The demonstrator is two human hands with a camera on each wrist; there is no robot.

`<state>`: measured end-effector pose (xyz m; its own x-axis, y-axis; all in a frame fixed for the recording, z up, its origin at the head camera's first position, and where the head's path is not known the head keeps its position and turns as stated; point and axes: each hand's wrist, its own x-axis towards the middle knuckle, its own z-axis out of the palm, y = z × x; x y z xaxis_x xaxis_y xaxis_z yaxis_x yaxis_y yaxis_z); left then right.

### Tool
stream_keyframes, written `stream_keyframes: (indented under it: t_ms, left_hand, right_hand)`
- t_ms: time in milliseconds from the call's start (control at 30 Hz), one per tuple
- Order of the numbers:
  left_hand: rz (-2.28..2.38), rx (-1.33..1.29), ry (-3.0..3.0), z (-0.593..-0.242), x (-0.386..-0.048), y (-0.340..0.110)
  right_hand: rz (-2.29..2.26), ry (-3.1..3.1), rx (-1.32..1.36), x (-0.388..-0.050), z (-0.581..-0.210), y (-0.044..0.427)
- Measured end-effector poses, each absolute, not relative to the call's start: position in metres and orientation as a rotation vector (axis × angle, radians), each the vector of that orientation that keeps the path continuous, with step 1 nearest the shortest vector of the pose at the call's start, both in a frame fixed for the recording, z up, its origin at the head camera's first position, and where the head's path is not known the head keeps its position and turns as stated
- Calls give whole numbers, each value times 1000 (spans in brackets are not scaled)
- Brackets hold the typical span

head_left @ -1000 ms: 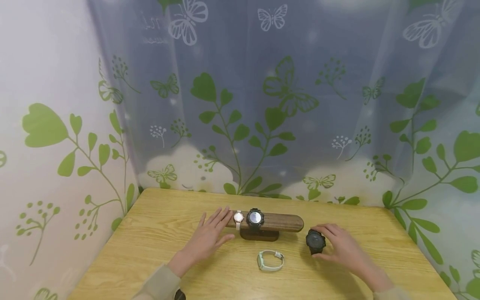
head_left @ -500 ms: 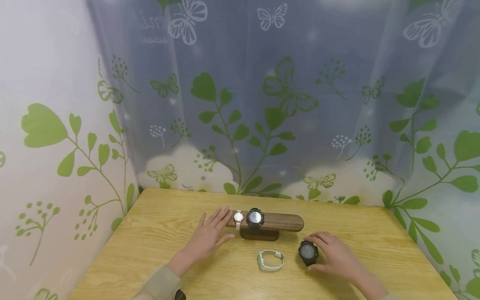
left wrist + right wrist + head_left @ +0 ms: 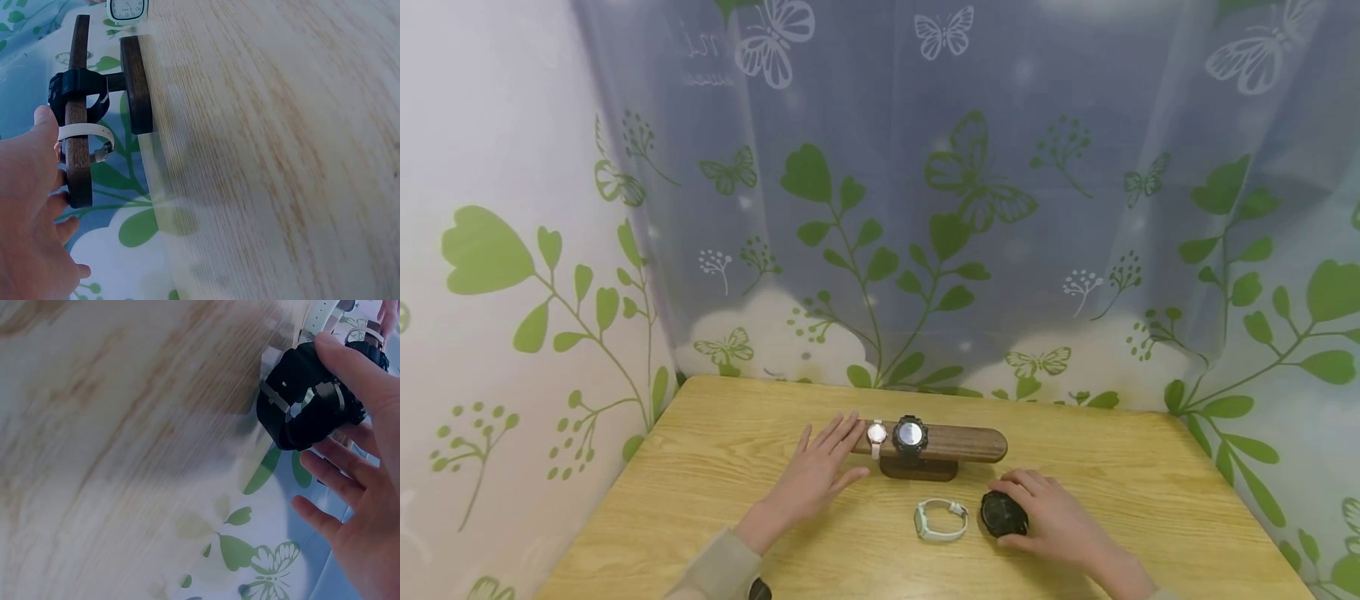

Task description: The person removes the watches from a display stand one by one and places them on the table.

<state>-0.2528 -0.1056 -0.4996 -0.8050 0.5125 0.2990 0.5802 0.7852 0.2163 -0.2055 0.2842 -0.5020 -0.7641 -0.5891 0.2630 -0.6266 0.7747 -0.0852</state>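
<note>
My right hand (image 3: 1060,525) pinches a black wristwatch (image 3: 1003,514) between thumb and fingers, just over or on the table; its buckled strap loop (image 3: 281,409) shows in the right wrist view. Left of it lies a mint-green wristwatch (image 3: 921,522) with its strap closed in a loop. My left hand (image 3: 811,479) rests with straight fingers at the left end of a dark wooden watch stand (image 3: 970,446). Around the stand's bar sit a small white-strapped watch (image 3: 877,433) and, to its right, a bulky black watch (image 3: 911,435) with a bright face.
The stand's base (image 3: 137,87) rests on the light wooden table (image 3: 715,450). A patterned curtain (image 3: 887,208) closes off the table's back and sides. Beside my left sleeve, a small dark round object (image 3: 760,590) is partly cut off by the frame.
My right hand has moved left and toward me with the black watch, bringing it close to the mint-green one. The watch's face has tilted and looks darker. My left hand has stayed put.
</note>
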Motion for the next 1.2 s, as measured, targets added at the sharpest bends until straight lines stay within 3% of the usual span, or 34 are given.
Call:
stream_keyframes:
  t_ms: [733, 1200]
  left_hand:
    - [-441, -863, -2733, -503, -254, -107]
    - [-458, -863, -2730, -499, -252, -106]
  right_hand:
    - [335, -2847, 967, -198, -500, 284]
    - [229, -2329, 1008, -209, -496, 283]
